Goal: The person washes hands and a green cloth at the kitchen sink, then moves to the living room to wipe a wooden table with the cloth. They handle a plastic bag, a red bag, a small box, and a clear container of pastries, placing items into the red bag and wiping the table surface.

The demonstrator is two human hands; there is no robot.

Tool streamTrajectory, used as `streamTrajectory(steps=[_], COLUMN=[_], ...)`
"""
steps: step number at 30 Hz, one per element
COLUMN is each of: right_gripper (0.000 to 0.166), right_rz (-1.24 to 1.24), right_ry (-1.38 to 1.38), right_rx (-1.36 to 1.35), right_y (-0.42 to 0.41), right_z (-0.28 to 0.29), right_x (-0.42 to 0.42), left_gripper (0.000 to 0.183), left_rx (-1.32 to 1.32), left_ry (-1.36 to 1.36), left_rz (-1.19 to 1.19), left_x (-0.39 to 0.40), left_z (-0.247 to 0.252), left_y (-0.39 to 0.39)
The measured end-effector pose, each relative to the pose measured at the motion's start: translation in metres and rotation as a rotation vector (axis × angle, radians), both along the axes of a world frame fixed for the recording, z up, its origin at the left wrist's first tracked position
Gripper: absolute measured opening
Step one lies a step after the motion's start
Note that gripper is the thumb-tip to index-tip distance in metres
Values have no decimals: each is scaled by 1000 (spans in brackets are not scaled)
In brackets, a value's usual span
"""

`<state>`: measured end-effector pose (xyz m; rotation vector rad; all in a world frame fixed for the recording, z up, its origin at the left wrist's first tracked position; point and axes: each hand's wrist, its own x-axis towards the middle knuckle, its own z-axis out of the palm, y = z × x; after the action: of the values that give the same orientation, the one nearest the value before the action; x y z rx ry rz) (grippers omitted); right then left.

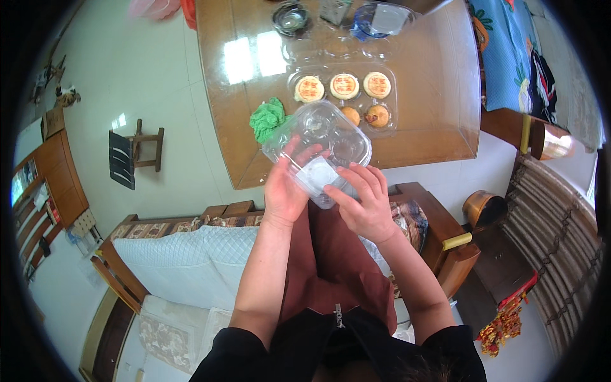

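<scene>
A clear plastic clamshell container (329, 138) with round molded hollows is held tilted above the table's near edge. My left hand (288, 191) supports it from the left and below, its fingers showing through the plastic. A white label (317, 174) sits on its near part. On this label and the container's right side rest the fingers of my right hand (365, 203). Beyond it, a clear tray (394, 102) holds several round pastries: pale ones with red stamps (344, 86) behind, browned ones (377, 116) in front. The held container hides the tray's near left part.
A crumpled green cloth or bag (268, 118) lies left of the tray on the wooden table (429, 114), under a clear cover. Farther back stand a glass bowl (290, 19) and a blue container (367, 23). A small stool (136, 150) is at left; a sofa (191, 253) is close by.
</scene>
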<state>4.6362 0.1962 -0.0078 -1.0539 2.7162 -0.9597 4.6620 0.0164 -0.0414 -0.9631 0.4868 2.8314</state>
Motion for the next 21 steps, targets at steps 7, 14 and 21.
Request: streamTrajectory(steps=[7, 14, 21], right_gripper=[44, 35, 25], right_rz=[-539, -716, -708], right_ry=[-586, -1593, -1406], right_rx=[-290, -753, -641], right_y=[-32, -86, -120], right_z=[-3, -13, -19], right_x=[22, 32, 37], left_gripper=[63, 57, 57], left_rx=[-37, -26, -129], left_ry=[-85, -112, -130], left_rz=[233, 273, 40], left_x=[8, 18, 38], left_z=[-3, -4, -3], left_y=[-28, -44, -109])
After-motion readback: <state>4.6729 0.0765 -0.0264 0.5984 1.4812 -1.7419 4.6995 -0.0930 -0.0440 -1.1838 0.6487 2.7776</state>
